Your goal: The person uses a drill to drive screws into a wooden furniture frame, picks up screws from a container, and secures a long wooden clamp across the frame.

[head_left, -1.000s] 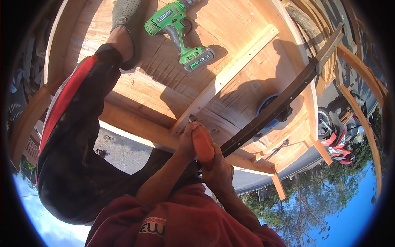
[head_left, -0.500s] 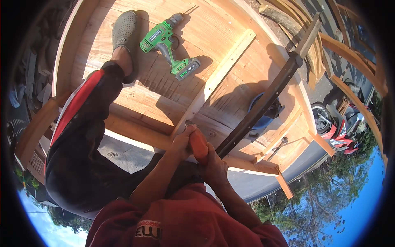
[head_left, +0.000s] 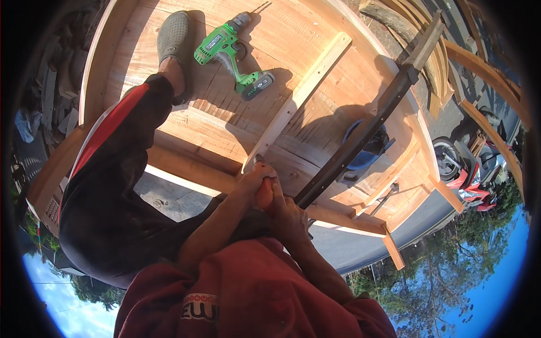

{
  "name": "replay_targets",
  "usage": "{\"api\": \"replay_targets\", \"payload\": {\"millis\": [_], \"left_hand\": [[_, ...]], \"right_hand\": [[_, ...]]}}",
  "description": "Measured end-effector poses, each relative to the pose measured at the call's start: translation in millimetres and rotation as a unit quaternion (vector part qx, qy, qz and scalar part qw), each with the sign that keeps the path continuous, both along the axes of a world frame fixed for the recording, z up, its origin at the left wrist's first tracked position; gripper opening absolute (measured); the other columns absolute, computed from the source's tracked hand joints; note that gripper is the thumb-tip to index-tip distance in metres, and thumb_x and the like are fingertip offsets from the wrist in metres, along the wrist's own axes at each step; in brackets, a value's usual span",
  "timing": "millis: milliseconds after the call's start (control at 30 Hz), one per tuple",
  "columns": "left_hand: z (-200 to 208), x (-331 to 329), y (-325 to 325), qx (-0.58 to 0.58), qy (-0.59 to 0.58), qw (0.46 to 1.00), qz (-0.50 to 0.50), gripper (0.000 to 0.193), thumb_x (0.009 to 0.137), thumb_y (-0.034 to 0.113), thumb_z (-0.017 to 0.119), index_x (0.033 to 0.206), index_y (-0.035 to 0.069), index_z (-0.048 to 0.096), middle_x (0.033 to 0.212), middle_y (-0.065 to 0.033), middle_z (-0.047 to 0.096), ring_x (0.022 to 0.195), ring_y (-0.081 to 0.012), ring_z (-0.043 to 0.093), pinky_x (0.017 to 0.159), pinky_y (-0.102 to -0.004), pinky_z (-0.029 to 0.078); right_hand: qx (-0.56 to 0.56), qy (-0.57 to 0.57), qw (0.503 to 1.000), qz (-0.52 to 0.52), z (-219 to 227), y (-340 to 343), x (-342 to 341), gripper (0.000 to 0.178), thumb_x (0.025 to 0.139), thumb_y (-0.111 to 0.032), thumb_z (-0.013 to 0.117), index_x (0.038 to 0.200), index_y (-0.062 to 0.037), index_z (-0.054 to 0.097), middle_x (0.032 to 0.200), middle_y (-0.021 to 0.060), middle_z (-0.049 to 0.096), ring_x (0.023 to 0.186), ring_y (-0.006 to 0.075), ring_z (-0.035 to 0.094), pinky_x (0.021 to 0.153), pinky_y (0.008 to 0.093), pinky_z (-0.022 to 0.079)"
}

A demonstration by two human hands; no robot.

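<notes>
A: Where does the orange-handled tool [head_left: 264, 194] sit?

B: Inside both hands. The left grip [head_left: 252, 177] is closed around its forward part, and the right grip [head_left: 287, 217] is wrapped about the rear end, close behind.

A: And its metal tip?

B: It pokes out past the left fingers, at the lower end of the pale wooden strip [head_left: 304, 84]. Whether it touches the wood cannot be told.

A: What is around it?

B: A green drill [head_left: 220, 45] lies on the wooden panel [head_left: 220, 127], up and left of the strip, next to a shoe [head_left: 173, 36]. A dark bar [head_left: 360, 141] slants across just right of the hands, passing in front of a blue container [head_left: 356, 151]; that bar bounds the right side.

A: What about the edges?

B: The edge board [head_left: 191, 168] runs just left of the left grip, with a dark trouser leg [head_left: 112, 163] beyond. Partly shaded boards stretch up between strip and bar, and pavement [head_left: 169, 197] shows below the near edge.
</notes>
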State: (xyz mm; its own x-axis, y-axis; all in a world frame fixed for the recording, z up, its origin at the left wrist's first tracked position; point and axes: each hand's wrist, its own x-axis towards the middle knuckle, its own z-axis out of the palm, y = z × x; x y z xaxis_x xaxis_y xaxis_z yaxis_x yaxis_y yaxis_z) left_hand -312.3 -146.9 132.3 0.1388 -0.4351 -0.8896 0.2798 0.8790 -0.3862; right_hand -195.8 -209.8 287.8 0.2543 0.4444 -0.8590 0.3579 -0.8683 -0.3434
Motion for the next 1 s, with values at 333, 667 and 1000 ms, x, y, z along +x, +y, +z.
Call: {"api": "replay_targets", "payload": {"millis": [333, 667, 1000], "left_hand": [[-10, 0, -13, 0.087, -0.102, 0.989, 0.058, 0.013, 0.091, 0.011, 0.062, 0.1, 0.003, 0.062, 0.09, -0.009, 0.065, 0.081, -0.0184, 0.065, 0.075, -0.0333, 0.057], [6, 10, 13, 0.08, -0.076, 0.993, 0.045, 0.026, 0.088, 0.018, 0.066, 0.108, 0.003, 0.059, 0.093, -0.0121, 0.064, 0.082, -0.0229, 0.065, 0.076, -0.0373, 0.059], [-1, 4, 0, 0.018, -0.082, 0.99, 0.117, 0.025, 0.091, 0.017, 0.062, 0.11, 0.002, 0.058, 0.095, -0.0145, 0.064, 0.083, -0.0296, 0.066, 0.08, -0.0429, 0.058]], "right_hand": [[0.029, -0.004, 0.998, 0.053, -12, -21, 6, 0.06, 0.089, -0.022, 0.063, 0.142, -0.013, 0.038, 0.1, 0.0225, 0.065, 0.083, 0.0426, 0.071, 0.064, 0.0536, 0.056], [0.055, -0.023, 0.996, 0.064, -20, -11, 8, 0.059, 0.087, -0.018, 0.062, 0.142, -0.0131, 0.039, 0.096, 0.0215, 0.064, 0.077, 0.0388, 0.07, 0.062, 0.0514, 0.056], [0.012, -0.028, 0.995, 0.091, -11, -7, 13, 0.056, 0.088, -0.016, 0.059, 0.141, -0.0115, 0.042, 0.089, 0.021, 0.064, 0.077, 0.0386, 0.071, 0.062, 0.0497, 0.056]]}}
